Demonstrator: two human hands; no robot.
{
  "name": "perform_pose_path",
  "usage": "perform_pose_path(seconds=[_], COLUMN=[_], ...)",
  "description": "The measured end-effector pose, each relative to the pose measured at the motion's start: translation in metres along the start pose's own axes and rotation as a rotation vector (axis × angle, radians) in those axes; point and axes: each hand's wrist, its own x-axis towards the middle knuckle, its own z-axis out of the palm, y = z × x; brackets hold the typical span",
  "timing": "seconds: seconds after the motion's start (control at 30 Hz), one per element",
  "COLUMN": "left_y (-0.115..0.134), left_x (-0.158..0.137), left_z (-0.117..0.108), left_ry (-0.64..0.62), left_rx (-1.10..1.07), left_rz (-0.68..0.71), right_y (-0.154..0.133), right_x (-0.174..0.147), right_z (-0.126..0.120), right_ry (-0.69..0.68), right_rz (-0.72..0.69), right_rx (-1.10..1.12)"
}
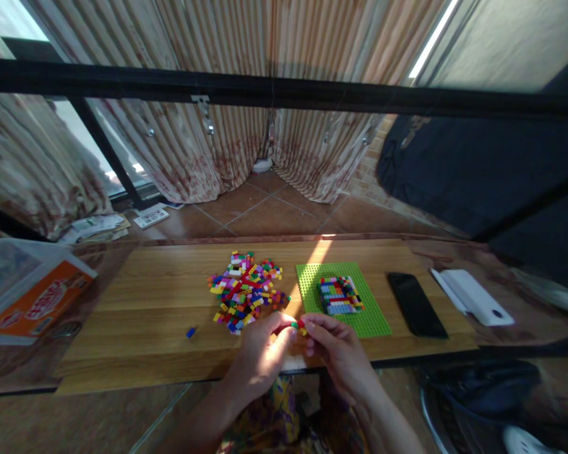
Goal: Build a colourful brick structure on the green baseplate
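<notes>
Close to the table's front edge my two hands meet around a few small toy bricks (302, 329), red, yellow and green. My left hand (265, 353) pinches the green one between thumb and forefinger. With its fingertips my right hand (334, 343) grips the red and yellow ones. Whether these bricks are joined, I cannot tell. Just beyond my right hand lies a green baseplate (373, 315) bearing a low block structure (341, 296) of many colours. A heap of loose bricks (246, 284) spreads beyond my left hand.
One blue brick (190, 332) lies apart, left of the heap. A black phone (416, 304) and a white flat object (478, 296) are at the right. A clear plastic tub (76, 271) with an orange label stands far left. A dark rail (284, 94) crosses beyond the wooden table (146, 302).
</notes>
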Motion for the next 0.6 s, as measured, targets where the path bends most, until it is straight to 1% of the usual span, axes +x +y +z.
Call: perform_pose_path(seconds=[0.07,0.17,0.23,0.3,0.43,0.53,0.6], left_y=[0.001,-0.001,-0.006,-0.015,-0.034,-0.044,-0.048], left_x=[0.000,0.002,0.003,0.004,0.003,-0.001,-0.004], left_z=[0.001,0.003,0.004,0.005,0.001,-0.002,-0.002], left_ry=[-0.033,-0.034,-0.010,0.027,0.054,0.086,0.092], left_rx=[-0.066,-0.179,-0.225,-0.221,-0.118,0.012,0.096], left_rz=[-0.036,-0.065,-0.075,-0.082,-0.069,-0.055,-0.021], right_y=[0.000,0.001,0.002,0.003,0.001,-0.005,-0.010], right_x=[0.000,-0.001,-0.001,-0.001,0.002,0.009,0.015], right_z=[-0.002,-0.006,-0.010,-0.014,-0.026,-0.041,-0.054], right_ry=[-0.001,-0.019,-0.021,-0.004,0.088,0.236,0.347], right_rz=[0.060,0.108,0.112,0.089,-0.051,-0.196,-0.288], right_rx=[0.042,0.096,0.124,0.125,0.003,-0.164,-0.297])
